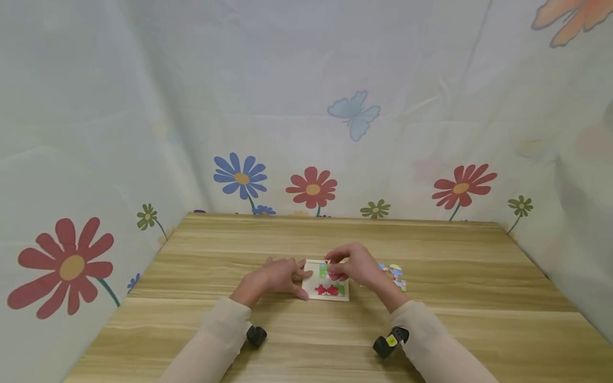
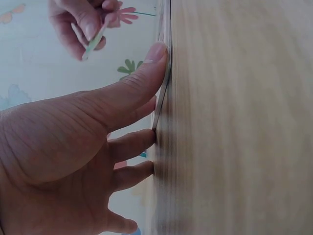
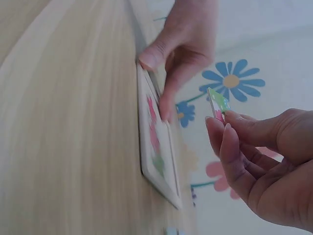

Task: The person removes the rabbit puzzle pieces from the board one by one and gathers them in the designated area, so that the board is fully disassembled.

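Note:
A small puzzle board (image 1: 325, 298) with a pale raised rim lies on the table. Red and green puzzle pieces (image 1: 328, 290) sit inside along its near side. My left hand (image 1: 278, 276) rests at the board's left edge, thumb on the near corner and the other fingers spread, fairly straight; the left wrist view shows the thumb (image 2: 142, 73) touching the rim. Above the board, my right hand (image 1: 356, 265) pinches a puzzle piece between thumb and fingertips. That puzzle piece (image 3: 220, 104), green with some pink, is tilted on edge, apart from the board in the right wrist view.
More loose puzzle pieces (image 1: 396, 273) lie on the wooden table (image 1: 287, 340) to the right of the board, partly behind the right wrist. A white cloth (image 1: 287, 69) printed with flowers and butterflies hangs behind the table and at its sides.

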Motion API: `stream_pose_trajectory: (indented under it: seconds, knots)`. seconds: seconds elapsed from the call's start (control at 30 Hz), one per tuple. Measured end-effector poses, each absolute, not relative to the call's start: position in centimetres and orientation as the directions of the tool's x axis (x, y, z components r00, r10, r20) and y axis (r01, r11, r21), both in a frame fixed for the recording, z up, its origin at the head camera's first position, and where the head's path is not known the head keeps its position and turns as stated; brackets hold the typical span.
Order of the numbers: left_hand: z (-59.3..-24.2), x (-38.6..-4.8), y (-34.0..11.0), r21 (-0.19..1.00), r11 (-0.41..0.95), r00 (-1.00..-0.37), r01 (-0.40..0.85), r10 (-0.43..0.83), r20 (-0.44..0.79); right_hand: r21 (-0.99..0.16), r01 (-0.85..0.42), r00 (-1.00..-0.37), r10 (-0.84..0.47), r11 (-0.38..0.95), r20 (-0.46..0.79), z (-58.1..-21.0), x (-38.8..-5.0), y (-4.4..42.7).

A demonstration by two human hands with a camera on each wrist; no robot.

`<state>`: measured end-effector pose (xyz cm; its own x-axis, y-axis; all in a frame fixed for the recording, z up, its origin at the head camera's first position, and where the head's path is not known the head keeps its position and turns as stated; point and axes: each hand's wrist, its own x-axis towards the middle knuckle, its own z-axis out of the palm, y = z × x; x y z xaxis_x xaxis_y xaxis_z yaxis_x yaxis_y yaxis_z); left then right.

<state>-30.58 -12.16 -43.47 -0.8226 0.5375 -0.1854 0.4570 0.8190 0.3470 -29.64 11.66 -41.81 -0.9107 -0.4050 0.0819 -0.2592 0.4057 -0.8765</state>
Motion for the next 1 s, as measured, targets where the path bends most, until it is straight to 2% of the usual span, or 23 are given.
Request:
stream_pose_trajectory:
  seconds: [0.33,0.63,1.0]
  knots:
    - [-43.6,-30.1,-12.6,0.381,0.815,-0.823,0.437,0.533,-0.195,-0.853,-0.204,-0.935,-0.354,0.481,0.024,-42.8,-28.6,16.3]
    - [-43.6,-30.2,-12.3,0.378,0.811,-0.822,0.447,0.539,-0.185,-0.848,-0.163,-0.884,-0.457,0.504,-0.102,-43.3,-28.4,18.6]
    - [-43.4,-30.4,-12.3,0.379,0.817,-0.827,0.434,0.528,-0.191,-0.750,-0.253,-0.882,-0.464,0.611,-0.080,-42.6,-27.9,18.0]
